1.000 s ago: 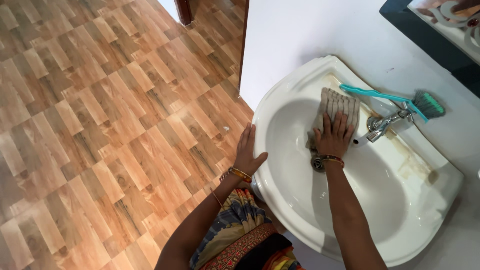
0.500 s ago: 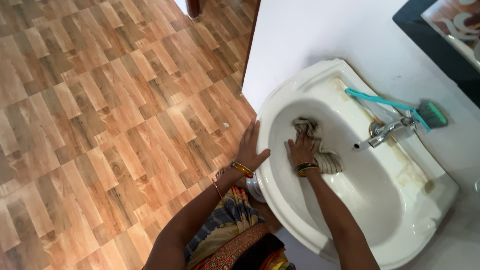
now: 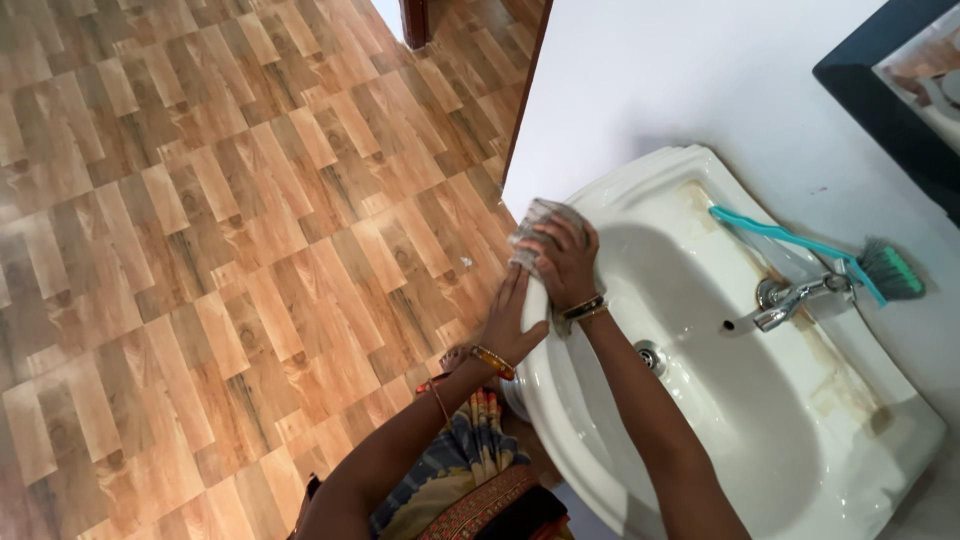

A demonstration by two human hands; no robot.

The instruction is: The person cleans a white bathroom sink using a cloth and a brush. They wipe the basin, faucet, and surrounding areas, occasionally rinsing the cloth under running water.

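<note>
White porcelain fills the near right of the view: a wall-hung basin (image 3: 700,420) with a wide, smooth bowl, its drain (image 3: 650,355) a small metal ring near the middle. At the basin's left rim the left hand (image 3: 510,320) lies flat against the outer edge, fingers together and pointing up along the rim, thumb hooked over the lip, a gold and orange bangle (image 3: 488,360) at the wrist. Just beyond it the right hand (image 3: 565,262) presses a crumpled grey-beige cloth (image 3: 535,228) onto the upper left rim, fingers curled and clamped on the cloth, bangles at that wrist too. Farther right, a chrome tap (image 3: 795,300) sticks out over the bowl from the back ledge, which carries brownish stains. Behind the tap lies a brush with a teal handle (image 3: 790,240) and dark green bristles, resting across the ledge and touching the white wall (image 3: 680,80). Wood-patterned floor (image 3: 200,250) in brown and tan blocks spreads over the whole left side, and a dark frame edge (image 3: 890,90) crosses the top right corner.
</note>
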